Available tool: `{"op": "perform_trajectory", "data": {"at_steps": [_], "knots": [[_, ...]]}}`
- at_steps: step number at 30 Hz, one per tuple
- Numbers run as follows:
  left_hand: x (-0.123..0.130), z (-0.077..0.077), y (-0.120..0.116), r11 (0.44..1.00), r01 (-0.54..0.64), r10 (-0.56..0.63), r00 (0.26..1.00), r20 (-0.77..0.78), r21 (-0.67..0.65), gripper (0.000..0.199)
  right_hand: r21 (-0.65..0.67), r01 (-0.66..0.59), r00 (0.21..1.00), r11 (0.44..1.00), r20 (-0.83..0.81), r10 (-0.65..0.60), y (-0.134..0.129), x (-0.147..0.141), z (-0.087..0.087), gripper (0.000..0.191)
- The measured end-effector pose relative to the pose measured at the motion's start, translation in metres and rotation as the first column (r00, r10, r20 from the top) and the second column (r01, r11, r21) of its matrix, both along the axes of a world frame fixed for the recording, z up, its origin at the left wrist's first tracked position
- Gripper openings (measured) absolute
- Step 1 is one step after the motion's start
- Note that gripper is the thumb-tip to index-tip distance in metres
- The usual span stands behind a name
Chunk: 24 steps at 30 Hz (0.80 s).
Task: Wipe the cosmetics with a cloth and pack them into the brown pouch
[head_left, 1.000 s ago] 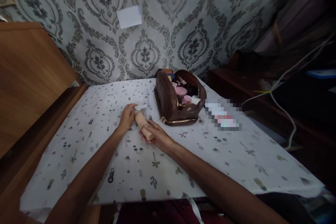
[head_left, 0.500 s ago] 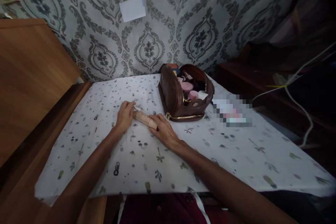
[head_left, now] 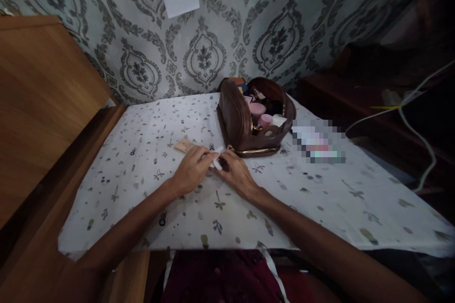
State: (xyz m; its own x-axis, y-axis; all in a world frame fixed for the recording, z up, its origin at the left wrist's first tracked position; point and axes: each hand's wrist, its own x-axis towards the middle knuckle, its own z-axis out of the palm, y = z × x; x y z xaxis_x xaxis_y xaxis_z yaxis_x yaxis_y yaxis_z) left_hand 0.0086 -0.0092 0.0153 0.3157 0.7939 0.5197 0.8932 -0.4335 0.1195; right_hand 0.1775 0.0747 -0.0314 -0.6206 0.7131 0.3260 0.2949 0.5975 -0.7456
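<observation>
A beige squeeze tube [head_left: 185, 145] slants out from under my left hand [head_left: 192, 169], its flat end pointing to the upper left. My left fingers are closed around the tube, hiding its middle. A small white piece [head_left: 217, 164], which looks like the tube's cap, shows between my two hands. The fingers of my right hand [head_left: 235, 173] pinch it from the right. I cannot tell whether the white piece is joined to the tube. Both hands are low over the printed cloth, just in front of the open brown bag.
The brown zip bag [head_left: 236, 120] stands open, with pink and white containers inside. A blurred-out item [head_left: 318, 142] lies to its right on the patterned tablecloth [head_left: 149, 128]. A wooden panel [head_left: 46, 85] rises at the left, and a white cable [head_left: 423, 147] hangs at the right.
The tube's flat end now points up and left, where before the tube lay between both hands. My hands have come together further right. The white piece now shows between them.
</observation>
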Motion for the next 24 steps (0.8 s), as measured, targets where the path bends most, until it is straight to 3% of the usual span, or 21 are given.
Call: {"op": "perform_trajectory", "data": {"at_steps": [5, 13, 17, 24], "knots": [[0.003, -0.01, 0.006, 0.999, -0.044, 0.042, 0.988, -0.147, -0.014, 0.035, 0.018, 0.003, 1.0, 1.0, 0.019, -0.003, -0.001, 0.0, 0.001, 0.01], [-0.034, -0.021, 0.008, 0.97, -0.241, 0.236, 0.966, -0.105, -0.034, 0.035, -0.04, -0.019, 0.999, 0.999, 0.035, 0.02, -0.002, 0.002, 0.005, 0.016], [-0.051, -0.026, 0.008, 0.939, -0.337, 0.334, 0.941, -0.052, -0.072, 0.036, -0.011, -0.014, 0.999, 1.0, 0.038, 0.015, -0.003, 0.001, 0.005, 0.012], [-0.074, -0.028, 0.009, 0.842, -0.533, 0.522, 0.844, -0.119, -0.081, 0.03, -0.014, -0.029, 0.999, 0.999, 0.039, 0.03, -0.005, 0.002, 0.006, 0.013]]}}
